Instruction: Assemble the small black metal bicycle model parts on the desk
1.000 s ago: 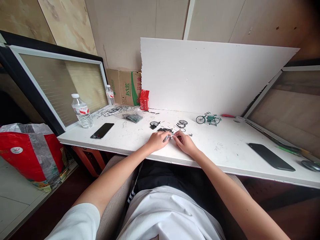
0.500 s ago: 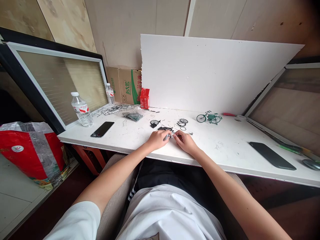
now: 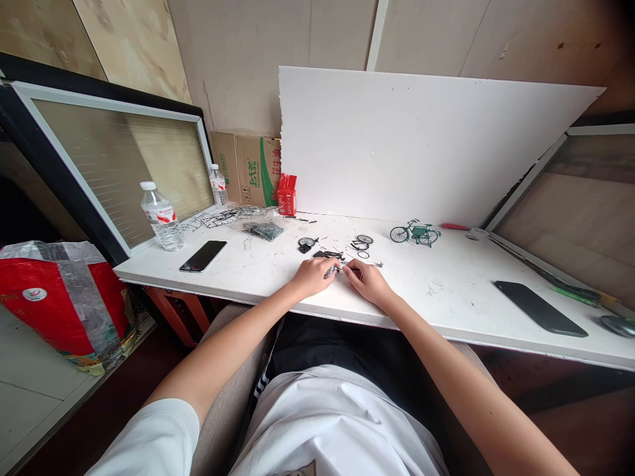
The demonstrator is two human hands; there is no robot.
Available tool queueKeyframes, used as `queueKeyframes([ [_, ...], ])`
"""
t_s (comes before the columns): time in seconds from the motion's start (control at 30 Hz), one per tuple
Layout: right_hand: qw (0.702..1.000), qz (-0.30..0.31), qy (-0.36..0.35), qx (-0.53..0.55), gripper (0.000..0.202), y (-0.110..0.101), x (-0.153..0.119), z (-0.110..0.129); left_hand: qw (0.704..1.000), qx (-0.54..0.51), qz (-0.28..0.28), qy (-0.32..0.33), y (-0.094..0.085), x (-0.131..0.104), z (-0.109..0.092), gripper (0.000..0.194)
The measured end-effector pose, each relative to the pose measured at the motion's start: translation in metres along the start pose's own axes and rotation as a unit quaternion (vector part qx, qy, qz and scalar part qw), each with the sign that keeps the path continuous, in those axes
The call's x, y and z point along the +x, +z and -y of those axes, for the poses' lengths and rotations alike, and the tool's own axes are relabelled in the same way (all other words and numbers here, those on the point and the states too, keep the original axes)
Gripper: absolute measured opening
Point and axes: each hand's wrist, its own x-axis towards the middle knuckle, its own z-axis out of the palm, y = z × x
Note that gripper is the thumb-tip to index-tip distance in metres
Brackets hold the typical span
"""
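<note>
My left hand (image 3: 314, 276) is closed in a pinch on a small grey-and-black model part (image 3: 329, 270), mostly covered by the fingers. Close beside it, my right hand (image 3: 368, 280) pinches a thin dark rod (image 3: 353, 269) whose tip points at that part; its exact kind is too small to make out. Just beyond the hands lie black model pieces (image 3: 333, 255), a wheel with a black block (image 3: 307, 243), and more small wheels (image 3: 365, 239). A green model bicycle (image 3: 415, 233) stands upright farther to the right.
On the white table (image 3: 278, 281) are a phone (image 3: 204, 256) at left and a dark phone (image 3: 540, 308) at right. Water bottles (image 3: 163, 217), a bag of parts (image 3: 265, 229), a small red box (image 3: 287, 194) and a carton (image 3: 251, 170) stand behind. A white board (image 3: 421, 145) leans at the back.
Almost nothing differs. Both hands stay in place with the small part and the rod between them; the view has shifted very slightly.
</note>
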Motion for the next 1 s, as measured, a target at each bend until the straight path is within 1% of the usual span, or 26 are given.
queueKeyframes([
  [0.2, 1.0, 0.002, 0.006, -0.01, 0.034, 0.0009, -0.0002, -0.0019, 1.0, 0.003, 0.013, -0.009, -0.0001, 0.0002, 0.0003, 0.025],
  [0.43, 1.0, 0.005, 0.001, -0.015, 0.033, 0.0009, 0.0001, -0.0018, 1.0, 0.008, 0.009, -0.012, 0.003, 0.0001, 0.0016, 0.025],
  [0.77, 1.0, 0.008, 0.0, -0.025, 0.03, 0.0026, 0.0009, -0.005, 1.0, 0.015, 0.013, -0.017, 0.002, 0.0004, 0.0009, 0.025],
  [1.0, 0.999, 0.012, -0.001, -0.03, 0.033, 0.0024, 0.0008, -0.0042, 1.0, 0.014, 0.01, -0.01, 0.0038, 0.0003, 0.0024, 0.025],
])
